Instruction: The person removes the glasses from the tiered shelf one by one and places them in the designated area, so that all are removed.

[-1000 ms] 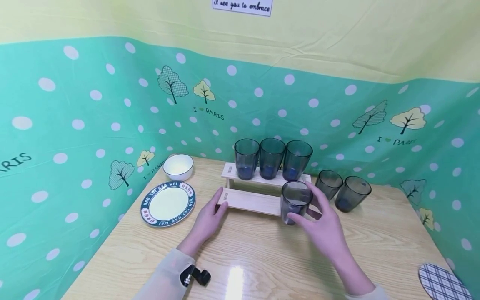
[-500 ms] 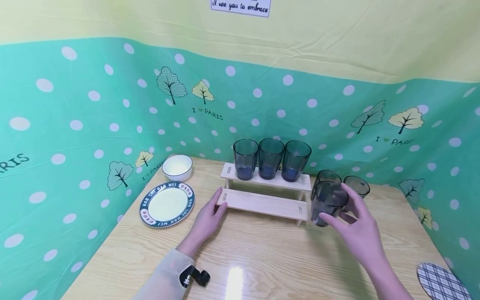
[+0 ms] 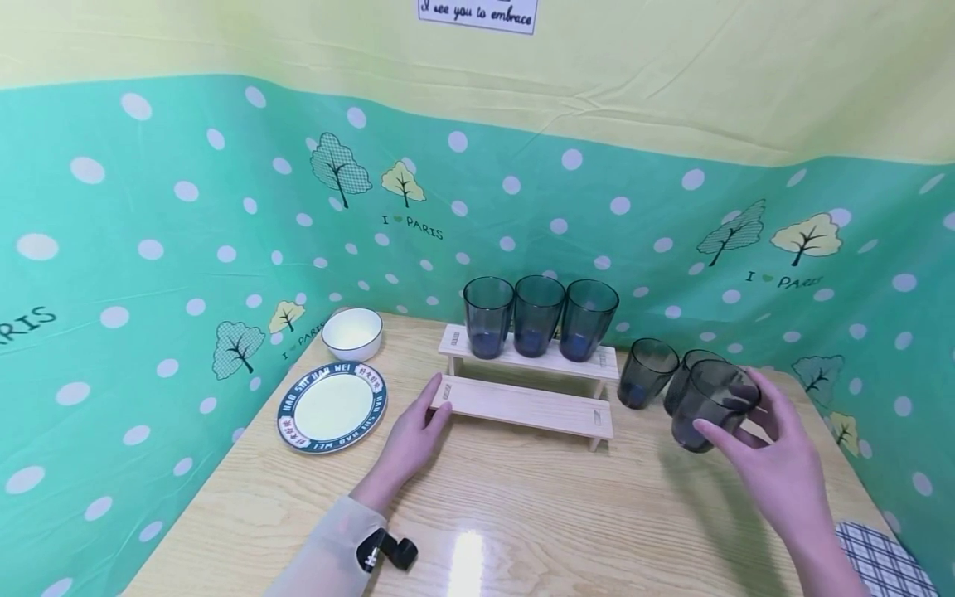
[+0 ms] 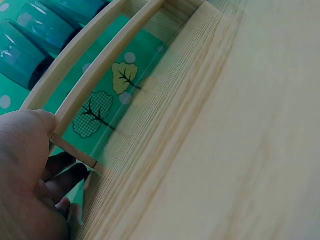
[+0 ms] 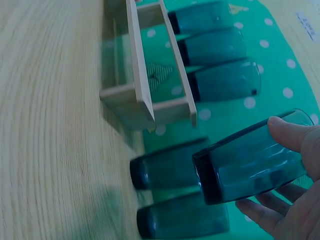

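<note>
My right hand grips a dark, see-through drinking glass, thumb on one side and fingers on the other. The right wrist view shows this glass raised off the table. Behind it stands a similar glass, partly hidden, with another glass to its left. My left hand holds the left end of a two-step wooden rack; in the left wrist view the thumb lies over the end and fingers curl behind it. On the upper step three upright glasses form a row; the lower step is bare.
To the left lie a white plate with a patterned blue rim and a white bowl. A checked round mat is at the right front. Polka-dot cloth hangs behind the wooden table.
My right hand has carried the glass rightward, from the front of the rack's lower step, past one standing glass, to before the other. The left hand stays on the rack.
</note>
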Demonstrator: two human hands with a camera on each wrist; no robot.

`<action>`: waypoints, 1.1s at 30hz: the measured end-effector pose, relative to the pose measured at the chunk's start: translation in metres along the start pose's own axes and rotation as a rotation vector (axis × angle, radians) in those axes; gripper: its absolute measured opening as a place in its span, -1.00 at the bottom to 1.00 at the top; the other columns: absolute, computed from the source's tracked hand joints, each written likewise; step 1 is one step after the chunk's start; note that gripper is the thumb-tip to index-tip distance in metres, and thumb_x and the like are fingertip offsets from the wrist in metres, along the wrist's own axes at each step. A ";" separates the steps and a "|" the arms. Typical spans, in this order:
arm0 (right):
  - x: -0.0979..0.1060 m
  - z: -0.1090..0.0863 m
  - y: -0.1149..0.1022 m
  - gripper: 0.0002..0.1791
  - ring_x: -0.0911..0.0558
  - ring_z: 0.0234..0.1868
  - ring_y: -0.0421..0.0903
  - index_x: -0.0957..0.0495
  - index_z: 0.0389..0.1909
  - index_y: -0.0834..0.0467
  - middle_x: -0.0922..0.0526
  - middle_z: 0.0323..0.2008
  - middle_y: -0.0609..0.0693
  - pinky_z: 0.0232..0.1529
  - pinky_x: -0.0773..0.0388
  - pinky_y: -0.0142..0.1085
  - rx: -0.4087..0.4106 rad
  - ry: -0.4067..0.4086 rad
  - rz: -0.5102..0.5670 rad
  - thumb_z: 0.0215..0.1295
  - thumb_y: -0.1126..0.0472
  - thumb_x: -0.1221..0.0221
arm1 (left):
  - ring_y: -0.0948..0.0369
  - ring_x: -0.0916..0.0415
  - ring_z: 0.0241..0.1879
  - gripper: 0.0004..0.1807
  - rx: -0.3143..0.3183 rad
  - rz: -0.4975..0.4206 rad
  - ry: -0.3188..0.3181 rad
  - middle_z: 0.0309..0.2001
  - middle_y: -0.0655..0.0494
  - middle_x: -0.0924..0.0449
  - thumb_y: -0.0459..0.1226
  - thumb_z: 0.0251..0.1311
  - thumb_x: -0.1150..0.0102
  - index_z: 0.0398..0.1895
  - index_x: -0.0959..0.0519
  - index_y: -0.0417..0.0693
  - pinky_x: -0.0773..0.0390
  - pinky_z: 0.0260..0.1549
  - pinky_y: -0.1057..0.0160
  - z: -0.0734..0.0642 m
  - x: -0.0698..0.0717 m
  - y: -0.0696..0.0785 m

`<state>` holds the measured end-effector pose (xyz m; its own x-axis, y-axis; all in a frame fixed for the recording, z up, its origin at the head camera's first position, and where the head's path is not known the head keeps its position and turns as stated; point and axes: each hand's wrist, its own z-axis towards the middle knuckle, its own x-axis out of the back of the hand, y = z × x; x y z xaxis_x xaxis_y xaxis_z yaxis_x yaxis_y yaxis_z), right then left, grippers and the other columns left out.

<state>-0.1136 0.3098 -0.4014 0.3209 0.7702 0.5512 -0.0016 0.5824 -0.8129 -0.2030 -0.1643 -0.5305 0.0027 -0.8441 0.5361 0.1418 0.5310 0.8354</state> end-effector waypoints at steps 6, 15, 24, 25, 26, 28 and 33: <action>0.015 0.008 0.014 0.17 -0.48 0.28 -0.41 -0.04 0.81 -0.28 -0.44 0.41 -0.06 0.02 -0.55 -0.74 0.013 0.056 0.007 0.37 0.08 -0.57 | -0.11 -0.16 0.67 -0.26 -0.001 0.000 -0.001 0.72 -0.07 -0.19 0.05 0.75 -0.01 0.82 -0.11 0.07 -0.17 0.65 -0.16 0.000 0.001 0.000; 0.035 0.022 0.033 0.23 -0.45 0.44 -0.28 0.11 0.82 -0.33 -0.40 0.46 -0.04 -0.08 -0.54 -0.75 -0.096 0.085 0.028 0.40 0.02 -0.55 | -0.11 -0.17 0.67 -0.26 0.004 0.011 -0.002 0.70 -0.08 -0.22 0.05 0.75 -0.01 0.82 -0.12 0.09 -0.18 0.65 -0.15 -0.002 0.002 0.000; 0.047 0.041 0.048 0.28 -0.22 0.61 0.52 0.26 0.85 -0.16 0.02 0.72 0.42 -0.43 -0.43 -0.64 -0.202 0.087 -0.089 0.43 -0.23 -0.46 | -0.14 -0.20 0.65 -0.26 -0.010 0.006 0.014 0.69 -0.12 -0.24 0.04 0.74 -0.03 0.82 -0.12 0.06 -0.19 0.64 -0.18 -0.001 0.001 0.000; 0.048 0.043 0.050 0.29 -0.21 0.60 0.55 0.27 0.85 -0.12 0.06 0.73 0.42 -0.45 -0.42 -0.59 -0.205 0.083 -0.100 0.43 -0.23 -0.45 | -0.15 -0.20 0.65 -0.25 -0.014 0.002 0.017 0.69 -0.12 -0.24 0.04 0.74 -0.04 0.82 -0.13 0.05 -0.19 0.64 -0.18 -0.001 0.000 0.000; 0.048 0.045 0.052 0.30 -0.22 0.58 0.57 0.27 0.85 -0.09 0.08 0.74 0.41 -0.46 -0.42 -0.56 -0.210 0.081 -0.114 0.44 -0.24 -0.45 | -0.15 -0.20 0.65 -0.26 -0.019 -0.001 0.019 0.69 -0.13 -0.24 0.03 0.74 -0.04 0.81 -0.14 0.04 -0.19 0.64 -0.19 -0.001 0.000 0.001; 0.049 0.049 0.057 0.31 -0.24 0.54 0.61 0.29 0.85 -0.02 0.13 0.75 0.40 -0.45 -0.40 -0.52 -0.204 0.075 -0.130 0.45 -0.24 -0.43 | -0.17 -0.21 0.64 -0.26 -0.026 -0.002 0.026 0.68 -0.15 -0.25 0.02 0.74 -0.05 0.81 -0.15 0.02 -0.19 0.63 -0.20 -0.001 0.000 0.001; 0.047 0.059 0.069 0.29 -0.28 0.49 0.67 0.30 0.84 0.08 0.16 0.74 0.43 -0.32 -0.45 -0.42 -0.171 0.075 -0.146 0.48 -0.17 -0.42 | -0.17 -0.22 0.64 -0.27 -0.027 0.003 0.031 0.68 -0.15 -0.26 0.02 0.74 -0.05 0.80 -0.16 0.02 -0.20 0.63 -0.21 -0.001 -0.001 0.002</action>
<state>-0.1544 0.4021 -0.4207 0.3753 0.6558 0.6550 0.2085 0.6288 -0.7491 -0.2014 -0.1622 -0.5292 0.0337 -0.8447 0.5342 0.1683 0.5316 0.8301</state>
